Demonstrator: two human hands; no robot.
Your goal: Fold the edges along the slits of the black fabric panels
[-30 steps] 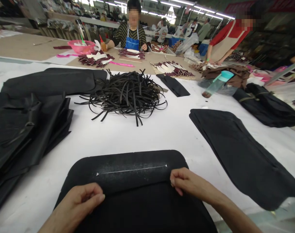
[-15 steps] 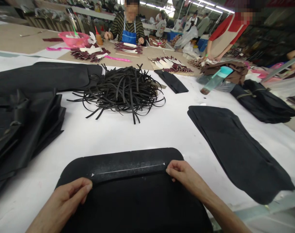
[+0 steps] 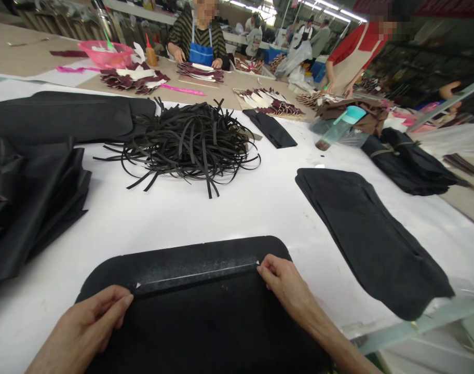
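A black panel (image 3: 170, 257) with rounded corners lies in front of me, with a thin white line and two small white triangles marked near its far edge. Over it rests a black sheet (image 3: 205, 327) whose straight upper edge runs just below the line. My left hand (image 3: 91, 322) pinches that sheet's left corner between thumb and fingers, beside the left triangle. At the other end, my right hand (image 3: 285, 283) is closed on the right corner, right by the right triangle. The near part of both pieces drops out of the picture.
A heap of black strips (image 3: 190, 140) lies beyond the panel. Stacked black pieces (image 3: 369, 228) are to the right, folded black material (image 3: 38, 202) to the left. A bottle with a turquoise lid (image 3: 340, 127) stands farther back. Two co-workers handle pieces across the table.
Both hands have brought the sheet's upper edge closer to the white line, narrowing the gap. The whole view has shifted slightly.
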